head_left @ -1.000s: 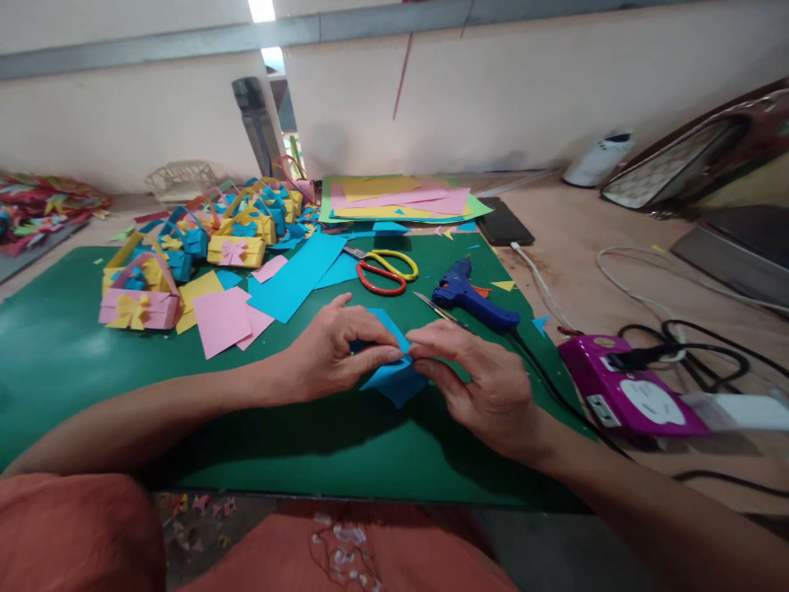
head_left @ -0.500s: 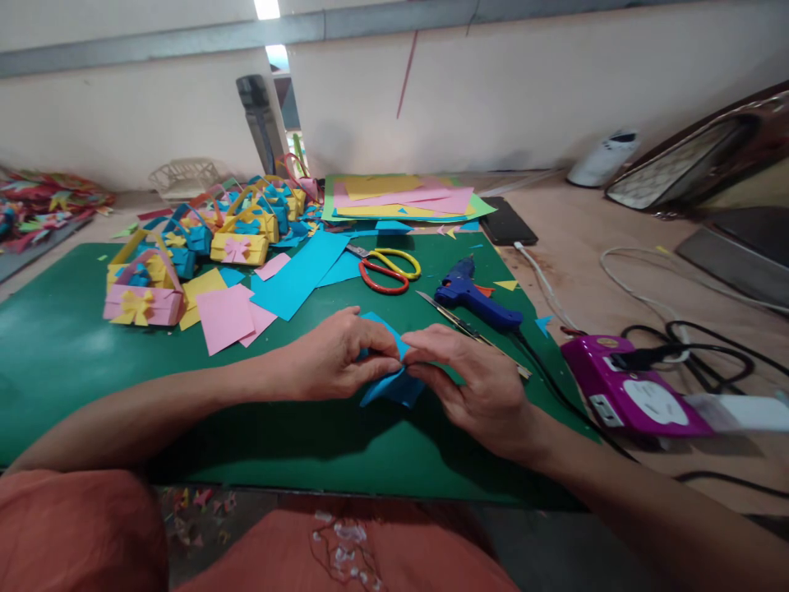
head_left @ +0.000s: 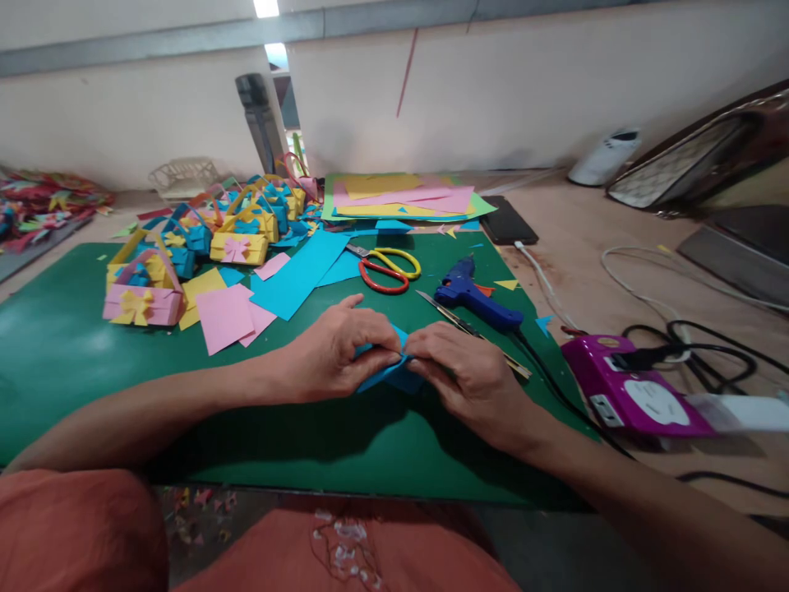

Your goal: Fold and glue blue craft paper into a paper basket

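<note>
A piece of blue paper (head_left: 402, 377), partly folded, is held between my two hands above the green mat (head_left: 296, 448). My left hand (head_left: 350, 349) pinches its left side between thumb and fingers. On the other side, my right hand (head_left: 467, 370) pinches it close to the left fingertips. Fingers cover much of the paper, so its full folded shape is hidden. Just beyond the hands lie scissors (head_left: 389, 273) with red and yellow handles, a blue glue gun (head_left: 477, 296) and a thin pointed tool (head_left: 449, 314).
Small paper baskets (head_left: 239, 247) with bows stand at the back left. Nearby are pink paper pieces (head_left: 225, 319) and a blue sheet (head_left: 302, 275). Coloured sheets (head_left: 400, 197) are stacked at the back. To the right sit a phone (head_left: 509, 220) and a purple power strip (head_left: 634, 386) with cords.
The blue paper has tilted, and less of its lower flap shows below the fingers. Both hands have shifted slightly while keeping their pinch.
</note>
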Available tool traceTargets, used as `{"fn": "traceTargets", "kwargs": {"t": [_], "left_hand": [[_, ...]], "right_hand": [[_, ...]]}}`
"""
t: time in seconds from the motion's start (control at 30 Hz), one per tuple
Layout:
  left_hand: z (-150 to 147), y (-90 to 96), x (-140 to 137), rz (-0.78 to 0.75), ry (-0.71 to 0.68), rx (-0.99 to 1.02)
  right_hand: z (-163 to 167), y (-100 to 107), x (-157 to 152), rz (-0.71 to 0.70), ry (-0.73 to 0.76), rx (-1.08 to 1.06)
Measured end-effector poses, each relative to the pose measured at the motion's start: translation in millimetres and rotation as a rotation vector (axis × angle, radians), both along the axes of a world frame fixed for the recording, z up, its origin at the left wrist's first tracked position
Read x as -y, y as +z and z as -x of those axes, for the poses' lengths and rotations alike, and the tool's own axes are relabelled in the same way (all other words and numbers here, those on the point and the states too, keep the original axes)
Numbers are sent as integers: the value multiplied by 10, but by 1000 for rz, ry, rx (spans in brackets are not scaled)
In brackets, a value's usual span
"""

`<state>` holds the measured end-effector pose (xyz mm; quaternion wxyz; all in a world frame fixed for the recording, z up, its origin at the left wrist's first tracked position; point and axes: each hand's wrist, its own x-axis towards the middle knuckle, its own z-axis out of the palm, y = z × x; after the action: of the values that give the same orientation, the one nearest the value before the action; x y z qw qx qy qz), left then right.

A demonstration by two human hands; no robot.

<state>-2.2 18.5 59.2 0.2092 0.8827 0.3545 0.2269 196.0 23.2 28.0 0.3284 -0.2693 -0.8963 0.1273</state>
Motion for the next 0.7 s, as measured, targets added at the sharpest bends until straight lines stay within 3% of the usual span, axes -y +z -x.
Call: {"fn": "traceTargets", "kwargs": {"t": [0.17,0.43,0.7], "left_hand": [[-3,-4,9,66,-22,-32],[2,-48,-10,28,38,30],[6,-78,-5,-236,112,130]], "right_hand": [[12,7,0,24,24,-20],[13,37,22,74,-2,-138],[-20,84,34,136,-119,-241]]}}
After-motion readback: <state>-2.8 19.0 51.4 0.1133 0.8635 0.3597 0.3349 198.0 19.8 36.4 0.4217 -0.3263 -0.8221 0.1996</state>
